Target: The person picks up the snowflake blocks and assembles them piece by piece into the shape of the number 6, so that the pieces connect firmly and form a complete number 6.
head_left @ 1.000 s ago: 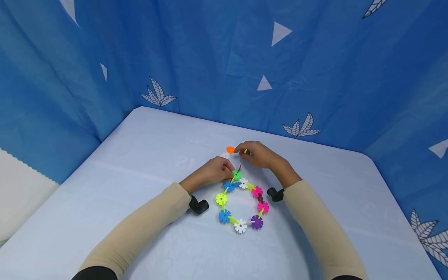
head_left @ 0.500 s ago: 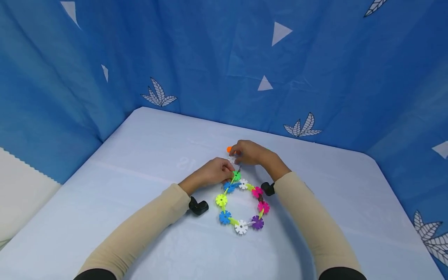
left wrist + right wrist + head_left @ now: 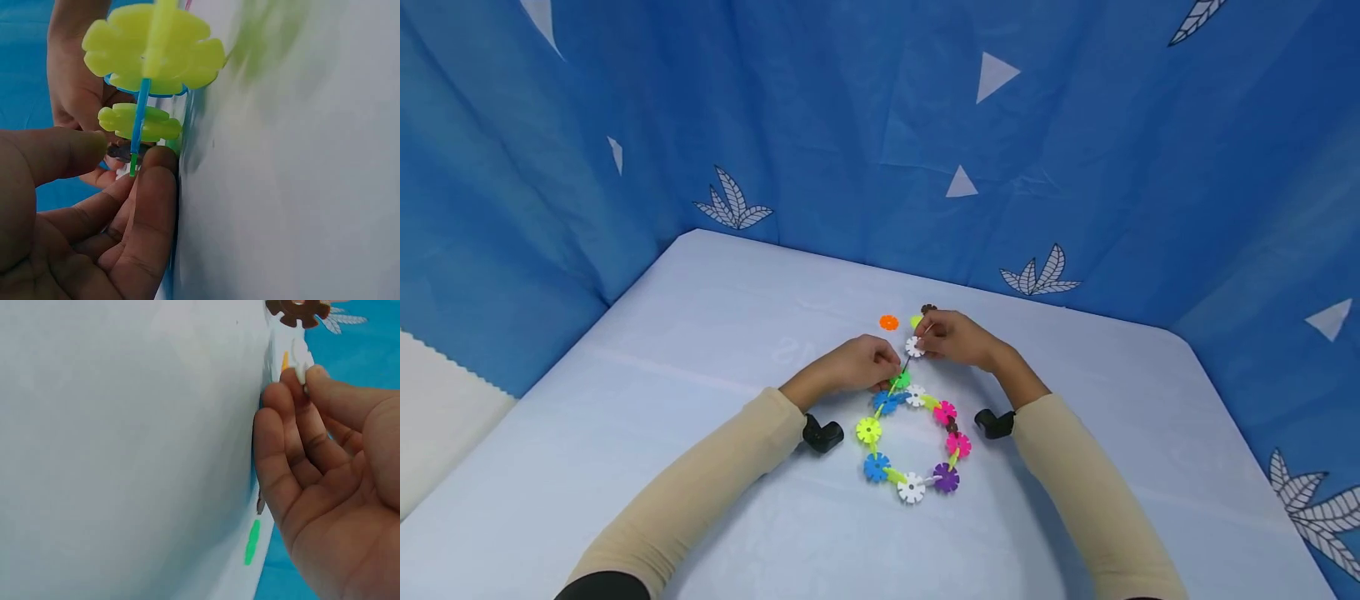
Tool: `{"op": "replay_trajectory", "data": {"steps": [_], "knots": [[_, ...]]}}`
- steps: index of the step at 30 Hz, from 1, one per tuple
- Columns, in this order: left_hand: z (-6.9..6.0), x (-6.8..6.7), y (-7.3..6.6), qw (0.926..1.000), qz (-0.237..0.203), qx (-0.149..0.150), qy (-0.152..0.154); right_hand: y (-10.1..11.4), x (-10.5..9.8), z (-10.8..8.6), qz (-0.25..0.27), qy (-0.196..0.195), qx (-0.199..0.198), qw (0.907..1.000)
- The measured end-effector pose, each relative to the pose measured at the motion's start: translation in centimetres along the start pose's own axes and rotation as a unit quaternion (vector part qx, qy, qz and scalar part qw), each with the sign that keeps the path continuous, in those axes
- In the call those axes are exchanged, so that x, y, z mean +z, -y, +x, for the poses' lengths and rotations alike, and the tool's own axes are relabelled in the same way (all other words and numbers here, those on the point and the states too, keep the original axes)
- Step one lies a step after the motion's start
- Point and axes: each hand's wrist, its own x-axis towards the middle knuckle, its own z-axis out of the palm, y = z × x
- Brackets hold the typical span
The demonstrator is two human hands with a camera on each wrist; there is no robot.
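Notched plastic snowflake discs are linked into a colourful ring on the white table; one of its blue discs (image 3: 876, 467) lies at the lower left. From the ring's far side sticks out a green disc (image 3: 901, 380), with a thin dark disc (image 3: 907, 364) standing edge-on in it. My left hand (image 3: 854, 364) pinches the green disc's edge between thumb and fingers; in the left wrist view the fingers partly hide it. My right hand (image 3: 958, 340) pinches a single white disc (image 3: 913, 347) just beyond the dark one. Whether those two touch, I cannot tell.
Loose on the table beyond the hands lie an orange disc (image 3: 889, 322), a yellow-green disc (image 3: 916, 321) and a brown disc (image 3: 928, 309). Black wrist cameras hang under both wrists. A blue patterned curtain (image 3: 880, 142) rises behind the table's far edge.
My right hand has moved left from beside the yellow-green disc, taken the white disc off the table and drawn it back right above the dark disc. The left hand keeps its grip.
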Motion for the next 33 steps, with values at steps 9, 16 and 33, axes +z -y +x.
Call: {"op": "replay_trajectory", "data": {"steps": [9, 16, 33], "knots": [[0.3, -0.2, -0.1, 0.9998, -0.005, 0.016, 0.013, -0.3, 0.5, -0.1, 0.065, -0.011, 0.037, 0.9971], [0.5, -0.1, -0.2, 0.9997, -0.002, 0.024, 0.006, -0.1, 0.7, -0.1, 0.077, -0.018, 0.042, 0.996], [0.7, 0.4, -0.1, 0.9997, -0.001, 0.023, -0.012, -0.1, 1.6, -0.1, 0.065, -0.051, 0.048, 0.9954]]}}
